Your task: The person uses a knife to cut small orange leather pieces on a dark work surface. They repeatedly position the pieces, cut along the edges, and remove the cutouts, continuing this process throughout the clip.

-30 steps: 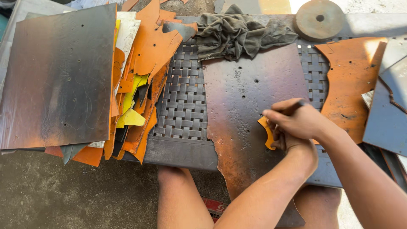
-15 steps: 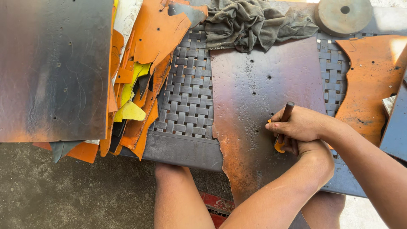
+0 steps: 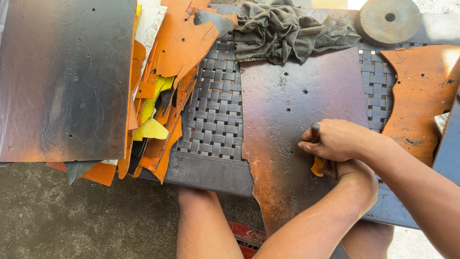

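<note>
Two hands are at work on the dark leather sheet (image 3: pixel 292 124) that lies over the right half of the woven bench top (image 3: pixel 215 105), its ragged lower edge hanging past the near edge. The right hand (image 3: pixel 338 140) is closed around a dark-handled tool (image 3: pixel 315 130), presumably a knife or marker, held upright with its tip against the sheet. The left hand (image 3: pixel 357 180) is tucked beneath the right wrist and pressed down on a small orange template (image 3: pixel 317 166), of which only a sliver is seen; whether its fingers are spread cannot be told. No finished outline or cut can be made out around the template, so the tracing or cutting is judged to be in hand, not done. Most of the sheet is untouched apart from scattered small holes. Orange and yellow offcuts (image 3: pixel 163 86) are heaped toward the left edge, beside a large dark sheet (image 3: pixel 67 76). At the far edge a crumpled grey rag (image 3: pixel 287 29) and a round metal disc (image 3: pixel 389 20) are set.
</note>
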